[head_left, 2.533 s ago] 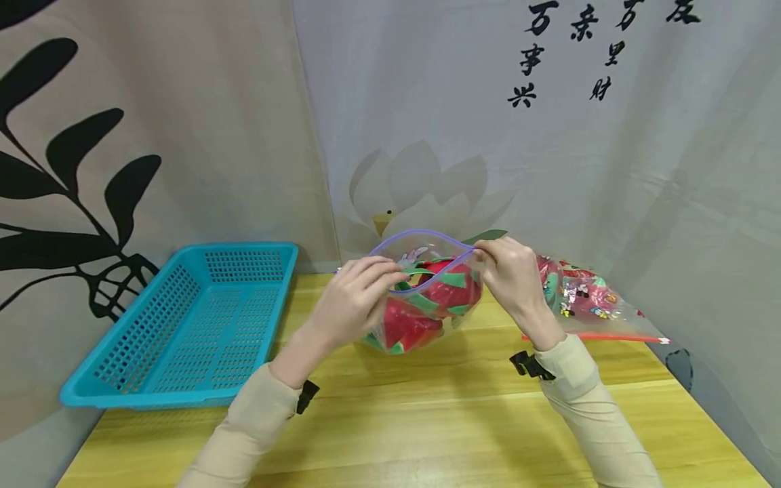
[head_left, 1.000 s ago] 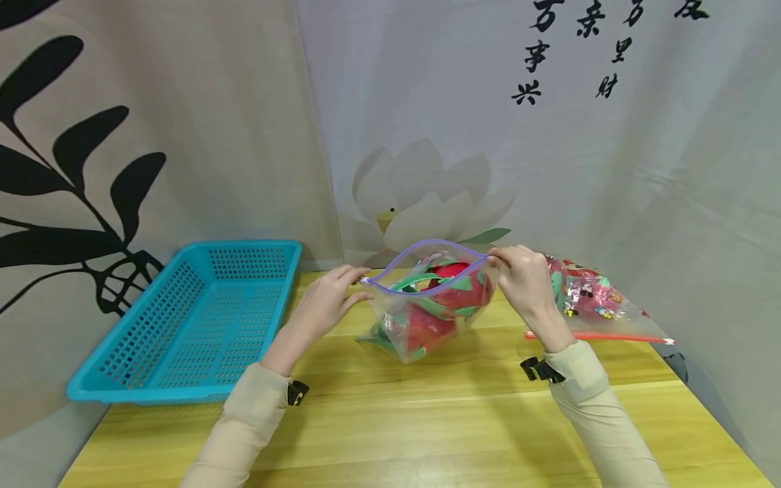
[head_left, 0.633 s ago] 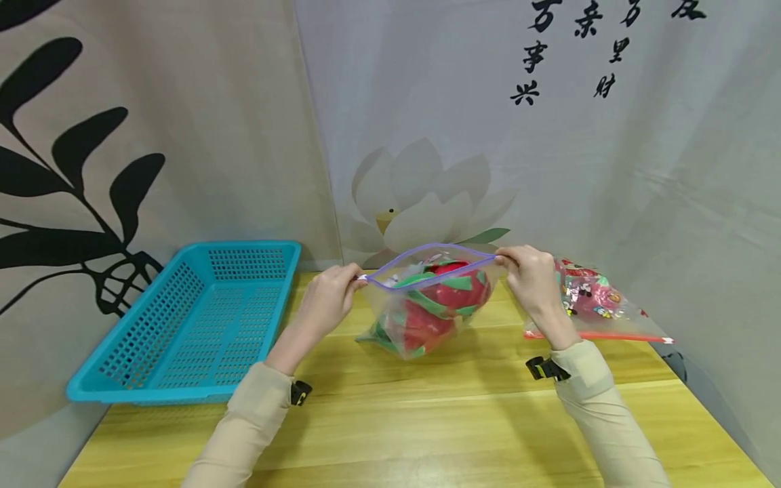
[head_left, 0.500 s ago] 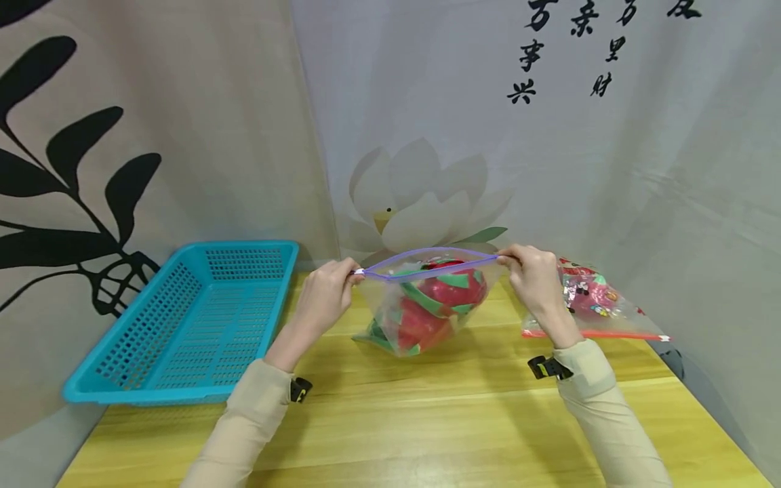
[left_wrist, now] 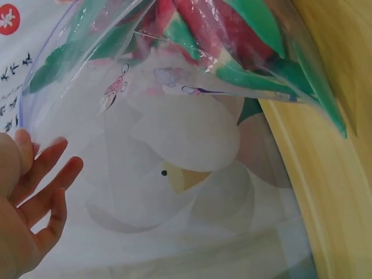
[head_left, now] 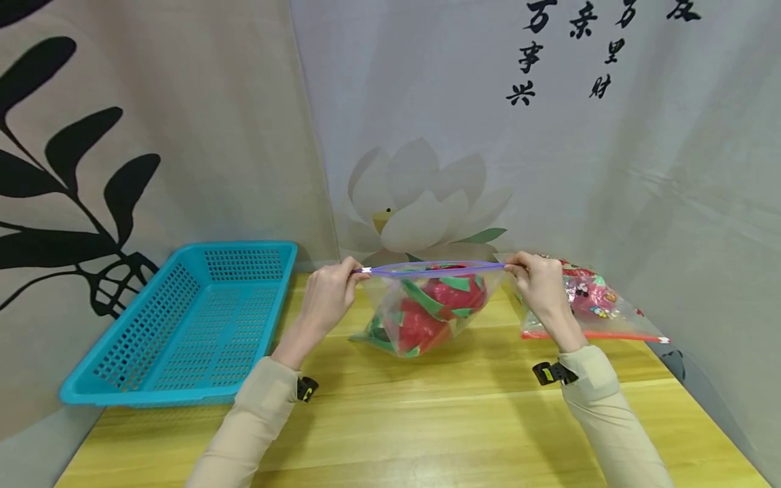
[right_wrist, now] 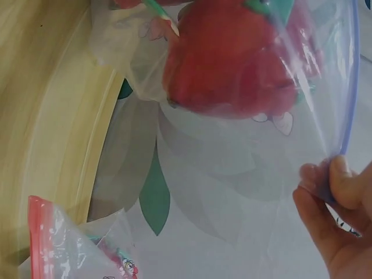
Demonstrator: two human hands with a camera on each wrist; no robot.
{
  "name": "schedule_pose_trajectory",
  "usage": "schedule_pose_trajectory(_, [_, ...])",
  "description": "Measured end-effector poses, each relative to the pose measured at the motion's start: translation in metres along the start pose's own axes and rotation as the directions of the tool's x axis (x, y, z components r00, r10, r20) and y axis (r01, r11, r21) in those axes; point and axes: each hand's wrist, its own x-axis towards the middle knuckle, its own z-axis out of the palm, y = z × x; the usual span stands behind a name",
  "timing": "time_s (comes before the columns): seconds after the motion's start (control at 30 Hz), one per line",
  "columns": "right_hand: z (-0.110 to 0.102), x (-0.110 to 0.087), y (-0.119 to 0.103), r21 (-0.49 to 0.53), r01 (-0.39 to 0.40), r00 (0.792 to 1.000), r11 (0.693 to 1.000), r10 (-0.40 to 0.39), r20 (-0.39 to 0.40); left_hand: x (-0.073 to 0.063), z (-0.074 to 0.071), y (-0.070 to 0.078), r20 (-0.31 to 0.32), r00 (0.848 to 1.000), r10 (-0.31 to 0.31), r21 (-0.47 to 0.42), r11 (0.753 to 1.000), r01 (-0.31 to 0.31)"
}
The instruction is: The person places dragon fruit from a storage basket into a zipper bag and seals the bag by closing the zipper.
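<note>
A clear zip bag with a purple zip strip stands on the table, its mouth drawn into a narrow slit. Inside it lie red-and-green dragon fruits, seen through the plastic and looking like models. My left hand pinches the left end of the strip, by the white slider. The right end of the strip is pinched between thumb and fingers of my right hand. In the right wrist view the right thumb presses on the purple edge.
A blue perforated basket stands at the left of the wooden table. Behind my right hand lies a second zip bag with a red strip and colourful contents. A printed cloth hangs at the back.
My left hand has moved left from the bag's middle to the slider end. Both hands have drawn apart, and the bag's mouth has gone from a wide oval to a thin slit.
</note>
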Motion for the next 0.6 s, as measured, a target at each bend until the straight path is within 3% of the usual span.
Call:
schedule_pose_trajectory(0.23, [-0.006,0.000,0.000,-0.053,-0.055,0.993,0.997,0.061,0.100,0.001,0.006,0.004,-0.037,0.997,0.063,-0.048,0.997,-0.064])
schedule_pose_trajectory(0.43, [-0.013,0.000,-0.013,-0.140,-0.107,0.969,0.984,0.135,0.205,0.001,0.009,0.012,-0.035,0.994,0.108,-0.043,0.993,-0.110])
schedule_pose_trajectory(0.5, [-0.012,0.000,-0.024,-0.126,-0.099,0.973,0.987,0.123,0.193,0.001,0.010,0.015,-0.043,0.991,0.127,-0.032,0.991,-0.129])
schedule_pose_trajectory(0.6, [-0.007,0.002,-0.047,-0.059,-0.017,0.992,0.998,0.025,0.125,0.004,0.011,0.021,-0.048,0.987,0.152,-0.019,0.988,-0.153])
